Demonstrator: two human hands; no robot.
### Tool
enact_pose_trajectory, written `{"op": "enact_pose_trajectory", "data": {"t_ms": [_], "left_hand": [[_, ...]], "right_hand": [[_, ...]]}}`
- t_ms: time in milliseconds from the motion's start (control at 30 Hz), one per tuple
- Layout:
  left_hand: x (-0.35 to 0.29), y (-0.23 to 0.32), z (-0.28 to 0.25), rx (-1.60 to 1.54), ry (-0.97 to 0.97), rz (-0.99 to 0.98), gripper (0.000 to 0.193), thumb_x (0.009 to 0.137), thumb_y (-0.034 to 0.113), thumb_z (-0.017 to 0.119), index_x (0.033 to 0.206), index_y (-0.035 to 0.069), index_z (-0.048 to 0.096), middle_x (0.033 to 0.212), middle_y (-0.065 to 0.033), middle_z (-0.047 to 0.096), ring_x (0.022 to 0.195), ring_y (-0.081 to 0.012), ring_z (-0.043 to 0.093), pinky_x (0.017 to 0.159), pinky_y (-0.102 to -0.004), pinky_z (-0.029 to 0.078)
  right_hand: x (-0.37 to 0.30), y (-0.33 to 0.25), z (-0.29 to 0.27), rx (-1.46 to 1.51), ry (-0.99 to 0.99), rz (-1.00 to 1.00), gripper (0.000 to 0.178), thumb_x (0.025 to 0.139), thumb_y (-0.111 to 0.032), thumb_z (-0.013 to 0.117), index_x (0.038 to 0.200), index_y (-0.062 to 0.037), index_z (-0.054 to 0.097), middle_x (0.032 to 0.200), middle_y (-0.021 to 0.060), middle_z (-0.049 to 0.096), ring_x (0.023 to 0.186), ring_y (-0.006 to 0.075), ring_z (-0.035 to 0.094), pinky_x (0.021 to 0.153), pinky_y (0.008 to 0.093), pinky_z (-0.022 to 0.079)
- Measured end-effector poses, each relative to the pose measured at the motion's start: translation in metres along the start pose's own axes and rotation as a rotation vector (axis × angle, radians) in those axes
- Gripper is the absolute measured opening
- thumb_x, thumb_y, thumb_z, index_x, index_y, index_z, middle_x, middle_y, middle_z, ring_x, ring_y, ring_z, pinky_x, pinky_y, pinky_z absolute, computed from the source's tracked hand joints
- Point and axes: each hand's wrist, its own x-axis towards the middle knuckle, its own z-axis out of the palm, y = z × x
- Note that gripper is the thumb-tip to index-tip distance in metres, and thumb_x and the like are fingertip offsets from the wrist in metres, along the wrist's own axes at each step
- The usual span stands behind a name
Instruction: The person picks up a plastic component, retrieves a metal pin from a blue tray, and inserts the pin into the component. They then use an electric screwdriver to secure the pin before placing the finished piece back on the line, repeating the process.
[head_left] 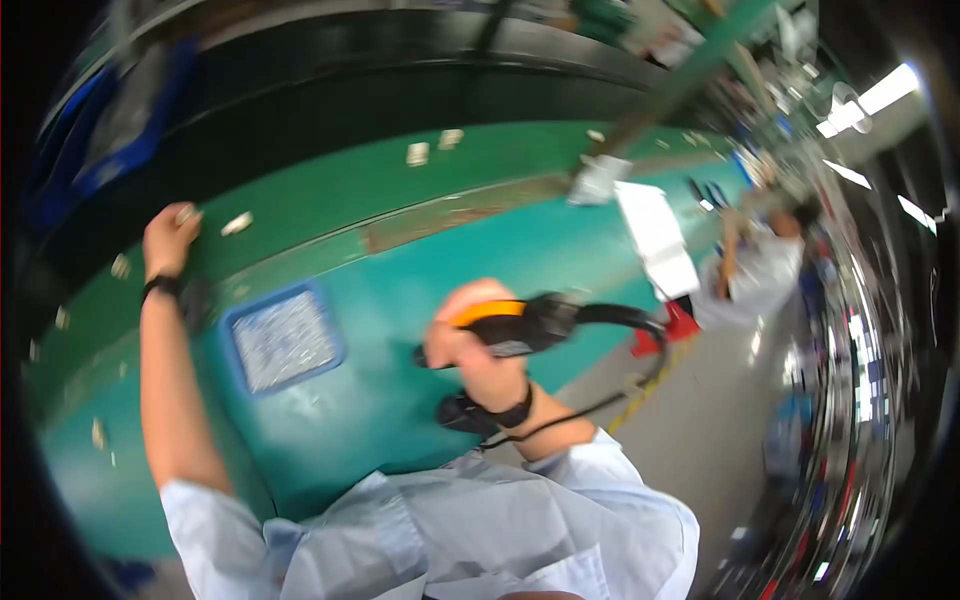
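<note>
At the far left, my left hand [170, 240] reaches over the green conveyor strip, its fingers closed round a small pale part [186, 214]. That part is blurred. Nearer the middle, my right hand [474, 335] wraps round a corded black-and-orange power tool [500, 325], held above the teal work surface [390, 300]. Motion smears the tool, so its working tip cannot be made out. Its black cable [625, 316] loops off to the right and back past my wrist. A black band circles each wrist.
A blue tray [330, 350] of small clear or silvery pieces sits between my arms. Several small white parts [418, 154] lie along the green strip [350, 185]. White papers [655, 240] and a clear bag [600, 180] lie right. A co-worker [755, 265] sits beyond, near a red object [680, 322].
</note>
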Motion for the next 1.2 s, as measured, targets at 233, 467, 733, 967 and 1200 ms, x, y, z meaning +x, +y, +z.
{"op": "enact_pose_trajectory", "data": {"t_ms": [233,467,733,967,1200], "left_hand": [[-0.195,0.169,0.046,-0.247,-0.364,0.034,0.011,0.075,-0.001,0.063,0.086,0.001,0.060,0.078,0.0017,0.057,0.068,-0.0049,0.052,0.061,-0.0189,0.044],[-0.276,0.142,0.067,-0.134,-0.440,-0.021,0.018,0.070,-0.009,0.065,0.086,-0.003,0.060,0.080,-0.0034,0.054,0.061,-0.0076,0.053,0.058,-0.0200,0.045],[-0.284,0.159,0.066,-0.055,-0.344,0.103,0.021,0.067,-0.010,0.066,0.085,-0.003,0.060,0.081,-0.0069,0.053,0.060,-0.0109,0.054,0.054,-0.0217,0.043],[-0.257,0.177,0.045,-0.103,-0.377,-0.002,0.025,0.063,-0.009,0.070,0.085,-0.002,0.060,0.084,-0.0074,0.054,0.062,-0.0123,0.054,0.055,-0.0231,0.044],[-0.197,0.142,0.055,0.182,-0.384,0.397,0.031,0.053,-0.006,0.076,0.080,0.000,0.062,0.083,-0.0106,0.057,0.066,-0.0191,0.056,0.059,-0.0271,0.045]], "right_hand": [[0.005,-0.010,-0.010,-0.048,0.005,-0.027,0.017,0.079,-0.003,0.057,0.094,-0.0019,0.049,0.065,0.0047,0.053,0.053,0.0100,0.053,0.049,0.0229,0.044],[0.003,-0.010,0.010,-0.040,-0.043,0.034,0.018,0.079,-0.005,0.063,0.091,-0.0032,0.051,0.068,0.0026,0.054,0.054,0.0070,0.053,0.049,0.0201,0.044],[-0.002,-0.012,0.012,-0.051,-0.059,0.027,0.018,0.079,-0.006,0.064,0.091,-0.0039,0.051,0.069,0.0014,0.054,0.055,0.0063,0.053,0.049,0.0203,0.044],[0.001,-0.015,0.008,0.003,-0.051,0.049,0.017,0.080,-0.006,0.063,0.092,-0.0040,0.051,0.070,0.0014,0.054,0.055,0.0061,0.053,0.049,0.0203,0.044],[-0.002,-0.019,0.017,0.002,-0.073,0.008,0.016,0.080,-0.006,0.063,0.092,-0.0045,0.052,0.071,0.0012,0.053,0.056,0.0062,0.053,0.050,0.0204,0.043]]}}
